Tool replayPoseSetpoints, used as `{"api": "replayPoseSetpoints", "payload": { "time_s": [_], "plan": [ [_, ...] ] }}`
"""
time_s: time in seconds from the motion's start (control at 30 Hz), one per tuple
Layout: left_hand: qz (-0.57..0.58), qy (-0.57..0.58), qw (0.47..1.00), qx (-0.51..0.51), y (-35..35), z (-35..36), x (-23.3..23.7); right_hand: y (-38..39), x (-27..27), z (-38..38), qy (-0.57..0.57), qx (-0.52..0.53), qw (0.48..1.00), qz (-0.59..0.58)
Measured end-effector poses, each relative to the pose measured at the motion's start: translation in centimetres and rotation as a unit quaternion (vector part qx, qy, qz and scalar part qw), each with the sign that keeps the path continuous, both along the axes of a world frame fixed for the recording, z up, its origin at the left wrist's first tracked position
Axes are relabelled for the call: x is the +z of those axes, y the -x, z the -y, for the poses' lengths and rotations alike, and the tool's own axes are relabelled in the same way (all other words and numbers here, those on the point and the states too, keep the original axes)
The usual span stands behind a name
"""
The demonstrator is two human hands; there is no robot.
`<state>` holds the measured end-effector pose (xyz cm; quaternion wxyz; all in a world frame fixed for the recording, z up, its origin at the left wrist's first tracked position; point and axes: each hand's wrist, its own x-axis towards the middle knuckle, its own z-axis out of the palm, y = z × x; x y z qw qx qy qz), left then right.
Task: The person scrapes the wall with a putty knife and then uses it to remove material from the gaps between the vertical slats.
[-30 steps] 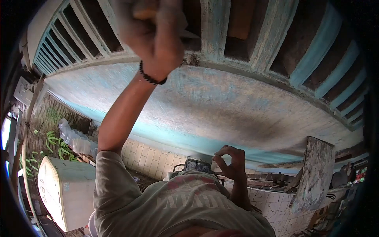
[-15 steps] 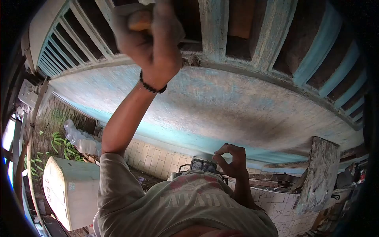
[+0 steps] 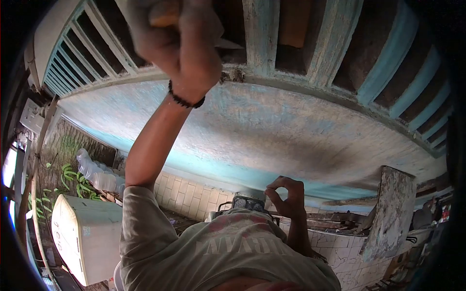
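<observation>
My left hand [image 3: 177,43], with a dark beaded bracelet at its wrist, is raised at the top in front of the slatted opening. It is closed around a bladed hand tool with an orange handle [image 3: 164,19]. A pale pointed blade [image 3: 229,44] sticks out to the right of the fist, close to a slat [image 3: 262,36]; motion blur hides the tool's exact kind. My right hand [image 3: 290,198] is lower, in front of the wall, with thumb and forefinger curled together in a ring. Nothing shows in it.
Weathered blue slats rise from a ledge [image 3: 291,80] above a stained, peeling wall [image 3: 272,126]. A large white container [image 3: 97,237] and clear plastic bottles [image 3: 97,172] are at left. A worn board [image 3: 391,213] leans at right, beside pieces of timber [image 3: 335,224].
My left hand has moved slightly up and left with the tool, and more of the blade shows. My right hand has hardly moved.
</observation>
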<state>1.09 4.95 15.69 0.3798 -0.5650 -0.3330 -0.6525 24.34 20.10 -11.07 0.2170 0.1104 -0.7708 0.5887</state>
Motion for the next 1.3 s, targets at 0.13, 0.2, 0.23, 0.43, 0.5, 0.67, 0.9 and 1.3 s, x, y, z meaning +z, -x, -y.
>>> {"api": "replayPoseSetpoints", "payload": {
  "time_s": [0.13,0.2,0.23,0.43,0.5,0.67,0.9,1.3],
  "plan": [
    [0.022,0.001,1.000,0.022,0.0,-0.3,-0.3,0.1,-0.2,0.2,0.004,0.004,1.000,-0.007],
    [0.036,0.005,0.999,-0.005,-1.2,0.5,0.3,0.2,-0.1,0.2,0.000,0.000,1.000,-0.007],
    [0.036,-0.018,0.999,-0.002,-1.3,0.2,0.3,0.2,0.1,0.3,-0.004,-0.001,1.000,-0.005],
    [0.026,-0.025,0.999,0.036,-1.6,-0.6,0.1,0.3,-0.1,0.5,0.008,0.009,1.000,-0.004],
    [0.031,-0.014,0.999,0.025,-2.6,0.2,0.3,0.4,-0.3,0.5,0.010,0.012,1.000,-0.003],
    [-0.030,-0.068,0.996,0.049,-1.4,0.3,0.4,0.4,-0.3,1.0,0.001,0.020,1.000,-0.007],
    [-0.103,-0.141,0.979,0.101,-1.9,-0.8,0.4,0.1,0.2,1.3,-0.009,0.026,0.999,0.024],
    [-0.150,-0.022,0.972,0.178,4.4,-3.1,-0.1,-0.4,0.0,1.9,0.010,0.033,0.999,0.017]
  ]
}}
